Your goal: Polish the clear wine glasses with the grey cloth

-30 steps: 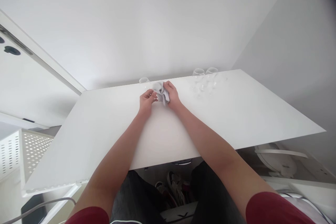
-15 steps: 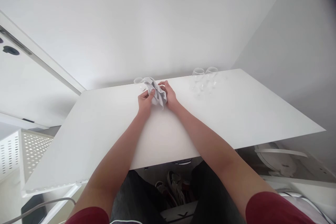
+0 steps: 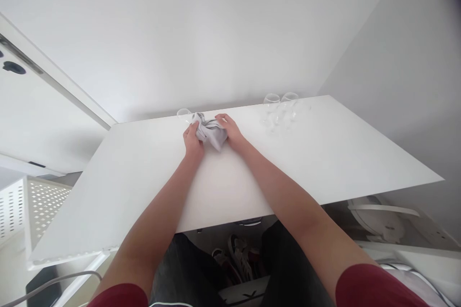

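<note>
Both my hands are out over the far middle of a white table. My left hand and my right hand are closed on a crumpled grey cloth bunched between them. Just beyond the cloth, at its left end, shows the rim of a clear wine glass. The cloth covers most of that glass, so I cannot tell whether a hand grips it.
Several clear wine glasses stand together at the table's far edge to the right, near the white wall. A white perforated shelf unit is at the lower left. Shoes lie on the floor under the table, between my knees.
The cloth and both hands have shifted left along the far edge. The cloth has spread wider between the hands, and the glass rim shows further left.
</note>
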A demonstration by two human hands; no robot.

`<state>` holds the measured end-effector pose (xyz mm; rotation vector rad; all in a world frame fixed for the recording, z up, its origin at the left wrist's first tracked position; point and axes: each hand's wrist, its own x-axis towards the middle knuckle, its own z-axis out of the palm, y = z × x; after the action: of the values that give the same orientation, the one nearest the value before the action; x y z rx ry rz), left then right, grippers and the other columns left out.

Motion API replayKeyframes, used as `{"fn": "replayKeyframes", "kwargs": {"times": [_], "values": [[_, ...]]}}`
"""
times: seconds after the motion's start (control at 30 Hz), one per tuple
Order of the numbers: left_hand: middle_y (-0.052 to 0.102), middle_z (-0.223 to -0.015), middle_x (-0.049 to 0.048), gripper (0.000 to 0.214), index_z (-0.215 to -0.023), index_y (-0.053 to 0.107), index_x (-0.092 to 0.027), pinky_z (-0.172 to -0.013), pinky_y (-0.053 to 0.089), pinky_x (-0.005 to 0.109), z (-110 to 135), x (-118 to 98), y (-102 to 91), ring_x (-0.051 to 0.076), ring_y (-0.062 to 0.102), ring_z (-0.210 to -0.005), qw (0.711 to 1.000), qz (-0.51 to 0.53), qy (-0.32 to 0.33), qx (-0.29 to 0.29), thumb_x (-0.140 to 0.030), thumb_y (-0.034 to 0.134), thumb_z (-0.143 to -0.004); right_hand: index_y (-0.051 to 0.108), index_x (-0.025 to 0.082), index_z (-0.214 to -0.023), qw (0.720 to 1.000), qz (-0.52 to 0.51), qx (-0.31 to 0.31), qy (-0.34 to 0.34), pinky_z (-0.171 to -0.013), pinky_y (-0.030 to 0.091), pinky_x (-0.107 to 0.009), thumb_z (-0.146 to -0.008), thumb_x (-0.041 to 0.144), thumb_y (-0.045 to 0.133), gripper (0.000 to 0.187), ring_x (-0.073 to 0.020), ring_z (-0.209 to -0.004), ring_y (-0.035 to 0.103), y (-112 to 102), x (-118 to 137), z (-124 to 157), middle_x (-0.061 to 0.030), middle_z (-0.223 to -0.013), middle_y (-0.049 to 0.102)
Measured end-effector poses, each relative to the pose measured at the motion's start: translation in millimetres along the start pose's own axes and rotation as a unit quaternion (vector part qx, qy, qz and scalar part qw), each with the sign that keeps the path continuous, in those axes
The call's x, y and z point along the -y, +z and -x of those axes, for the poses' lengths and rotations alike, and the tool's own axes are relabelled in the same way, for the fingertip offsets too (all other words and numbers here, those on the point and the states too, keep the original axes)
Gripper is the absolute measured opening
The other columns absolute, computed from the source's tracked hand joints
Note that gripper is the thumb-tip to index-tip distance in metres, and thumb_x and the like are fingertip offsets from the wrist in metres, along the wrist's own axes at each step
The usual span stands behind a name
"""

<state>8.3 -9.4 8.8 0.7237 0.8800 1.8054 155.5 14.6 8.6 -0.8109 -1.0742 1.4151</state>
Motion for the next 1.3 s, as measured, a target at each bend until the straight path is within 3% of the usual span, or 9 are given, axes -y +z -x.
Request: {"fn": "replayKeyframes", "kwargs": {"times": [0.1, 0.27, 0.47, 0.53, 0.8, 0.93, 1.03, 1.2, 1.3], "values": [[0.072, -0.087, 0.0054, 0.025, -0.083, 0.071, -0.017, -0.081, 0.054, 0.03, -2, 2, -1.9, 0.02, 0.07, -0.09, 1.0, -0.001, 0.002, -0.002, -0.039, 0.081, -0.079, 0.07, 0.025, -0.093, 0.998, 0.045, 0.005, -0.032, -0.073, 0.046, -0.024, -0.074, 0.043, 0.083, 0.029, -0.0169, -0.085, 0.059, 1, -3, -1, 0.0013, -0.09, 0.067], [0.072, -0.089, 0.0049, 0.026, -0.084, 0.071, -0.017, -0.086, 0.053, 0.031, -4, 3, -4.0, 0.02, 0.07, -0.095, 1.0, -0.001, 0.013, 0.004, -0.04, 0.082, -0.08, 0.063, 0.024, -0.082, 0.988, -0.007, -0.153, -0.02, -0.064, 0.042, -0.023, -0.082, 0.055, 0.072, 0.033, -0.0149, -0.075, 0.052, -7, -7, -10, 0.0023, -0.08, 0.06], [0.065, -0.078, 0.0021, 0.028, -0.076, 0.066, -0.016, -0.075, 0.051, 0.027, 0, 1, -1.5, 0.015, 0.065, -0.079, 1.0, 0.005, -0.005, -0.017, -0.039, 0.082, -0.081, 0.068, 0.023, -0.094, 0.996, 0.022, 0.061, 0.06, -0.066, 0.049, -0.025, -0.069, 0.051, 0.09, 0.043, -0.0163, -0.074, 0.062, -2, -6, -4, 0.0014, -0.08, 0.069], [0.062, -0.074, 0.001, 0.032, -0.076, 0.066, -0.016, -0.07, 0.05, 0.026, 1, 2, -0.3, 0.014, 0.062, -0.074, 1.0, -0.001, -0.008, -0.022, -0.044, 0.08, -0.083, 0.069, 0.022, -0.094, 0.995, 0.008, 0.073, 0.074, -0.072, 0.053, -0.028, -0.067, 0.046, 0.092, 0.043, -0.0181, -0.078, 0.066, -1, -6, -4, 0.0004, -0.081, 0.073], [0.055, -0.076, 0.0013, 0.038, -0.083, 0.071, -0.018, -0.06, 0.046, 0.022, 6, 1, -0.3, 0.012, 0.055, -0.071, 0.995, -0.093, 0.024, -0.004, -0.055, 0.077, -0.087, 0.063, 0.024, -0.105, 0.957, -0.24, -0.162, 0.008, -0.097, 0.06, -0.032, -0.09, 0.036, 0.074, 0.022, -0.0175, -0.107, 0.073, -17, -9, -22, -0.002, -0.105, 0.078], [0.055, -0.081, 0.0029, 0.03, -0.09, 0.072, -0.022, -0.057, 0.047, 0.021, 9, -5, -1.4, 0.013, 0.058, -0.075, 0.991, -0.121, 0.056, -0.017, -0.052, 0.072, -0.09, 0.063, 0.026, -0.102, 0.936, -0.295, -0.188, -0.04, -0.092, 0.061, -0.03, -0.091, 0.034, 0.071, 0.016, -0.0152, -0.097, 0.073, -20, -5, -19, 0.0012, -0.097, 0.074], [0.053, -0.079, 0.0025, 0.028, -0.086, 0.071, -0.021, -0.057, 0.048, 0.022, 14, -9, 1.6, 0.013, 0.059, -0.074, 0.99, -0.114, 0.069, 0.037, -0.049, 0.073, -0.09, 0.061, 0.026, -0.097, 0.945, -0.286, -0.151, -0.051, -0.085, 0.062, -0.032, -0.088, 0.037, 0.073, 0.018, -0.0173, -0.089, 0.072, -15, 4, -11, 0.0014, -0.087, 0.071], [0.049, -0.072, 0.0009, 0.025, -0.089, 0.076, -0.018, -0.053, 0.046, 0.024, 24, -11, 9.4, 0.013, 0.056, -0.065, 0.962, -0.139, -0.019, 0.236, -0.043, 0.076, -0.086, 0.061, 0.024, -0.091, 0.97, -0.242, 0.022, 0.028, -0.064, 0.061, -0.038, -0.086, 0.055, 0.068, 0.033, -0.0258, -0.079, 0.071, -4, 15, 3, -0.0028, -0.076, 0.067], [0.051, -0.071, 0.0012, 0.024, -0.085, 0.076, -0.017, -0.052, 0.045, 0.025, 25, -11, 10.1, 0.013, 0.056, -0.063, 0.95, -0.137, -0.05, 0.276, -0.041, 0.076, -0.086, 0.06, 0.024, -0.091, 0.974, -0.209, 0.038, 0.076, -0.051, 0.057, -0.038, -0.083, 0.064, 0.068, 0.042, -0.0257, -0.066, 0.067, -1, 13, 5, -0.002, -0.067, 0.063]]}}
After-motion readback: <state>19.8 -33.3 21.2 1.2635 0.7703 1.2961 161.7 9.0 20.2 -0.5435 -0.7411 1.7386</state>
